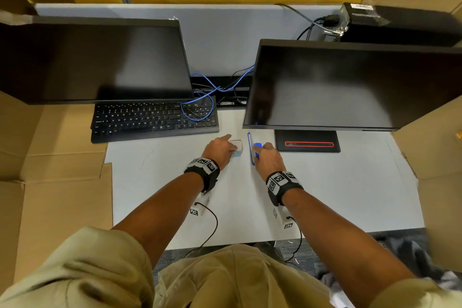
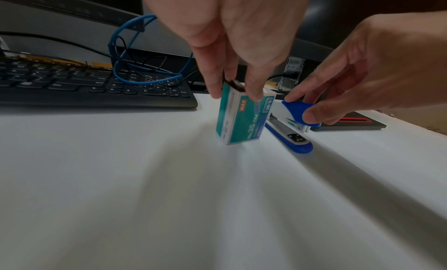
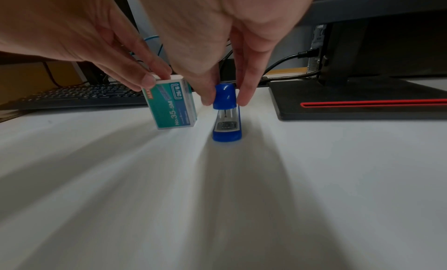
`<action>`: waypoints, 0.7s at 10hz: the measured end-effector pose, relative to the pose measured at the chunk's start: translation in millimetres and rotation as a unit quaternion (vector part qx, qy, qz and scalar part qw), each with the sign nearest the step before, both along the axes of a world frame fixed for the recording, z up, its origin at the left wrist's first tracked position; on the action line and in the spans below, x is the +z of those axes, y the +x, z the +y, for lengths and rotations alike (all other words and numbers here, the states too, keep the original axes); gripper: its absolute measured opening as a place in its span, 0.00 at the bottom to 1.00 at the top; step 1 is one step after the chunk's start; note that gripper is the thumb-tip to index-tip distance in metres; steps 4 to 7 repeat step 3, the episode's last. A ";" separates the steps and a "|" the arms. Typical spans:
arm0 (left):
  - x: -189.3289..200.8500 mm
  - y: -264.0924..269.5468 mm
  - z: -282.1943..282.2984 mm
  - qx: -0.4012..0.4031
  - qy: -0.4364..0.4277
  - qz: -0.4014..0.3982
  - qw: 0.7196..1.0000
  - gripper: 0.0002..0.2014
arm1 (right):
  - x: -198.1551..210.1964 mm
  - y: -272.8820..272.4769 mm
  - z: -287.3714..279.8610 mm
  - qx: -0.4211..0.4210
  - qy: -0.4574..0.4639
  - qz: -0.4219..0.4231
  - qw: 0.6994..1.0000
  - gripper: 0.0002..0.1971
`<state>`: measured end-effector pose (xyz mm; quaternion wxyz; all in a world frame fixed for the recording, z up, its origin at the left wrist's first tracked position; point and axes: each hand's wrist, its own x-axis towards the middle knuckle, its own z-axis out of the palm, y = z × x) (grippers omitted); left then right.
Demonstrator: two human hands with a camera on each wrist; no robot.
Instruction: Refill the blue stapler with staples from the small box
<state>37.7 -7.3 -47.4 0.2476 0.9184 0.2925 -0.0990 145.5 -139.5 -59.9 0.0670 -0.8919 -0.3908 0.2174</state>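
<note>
A small teal and white staple box (image 2: 244, 115) stands tilted on one end on the white desk (image 2: 169, 188), its top end open. My left hand (image 2: 236, 94) pinches its upper end between thumb and fingers. Just right of it lies the blue stapler (image 3: 226, 125), its base flat on the desk and its metal parts showing under the blue cap. My right hand (image 3: 225, 99) pinches that blue cap from both sides. From the head view, the box (image 1: 237, 149) and the stapler (image 1: 250, 155) sit side by side under my left hand (image 1: 232, 144) and right hand (image 1: 258, 151).
A black keyboard (image 1: 155, 120) with a blue cable (image 1: 197, 107) looped on it lies behind left. A black monitor base with a red stripe (image 1: 308, 144) sits right of the stapler. Two dark monitors (image 1: 350, 87) stand behind. Cardboard panels (image 1: 57, 182) flank the desk.
</note>
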 end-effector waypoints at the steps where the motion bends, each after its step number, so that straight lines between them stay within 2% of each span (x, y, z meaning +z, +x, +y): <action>1: -0.6 -4.3 -1.1 0.007 -0.006 0.000 1.000 0.16 | 3.5 -2.7 -2.9 -0.002 0.004 -0.012 1.000 0.21; 2: 7.3 -11.6 -1.8 0.005 -0.002 0.000 1.000 0.18 | 12.3 -5.1 -6.7 0.023 -0.003 -0.046 0.999 0.25; 3: 13.5 -19.5 -1.0 -0.008 0.025 -0.027 0.999 0.19 | 17.3 -3.3 -7.1 0.026 0.017 -0.074 0.997 0.25; 7: 13.5 -19.5 -1.0 -0.008 0.025 -0.027 0.999 0.19 | 17.3 -3.3 -7.1 0.026 0.017 -0.074 0.997 0.25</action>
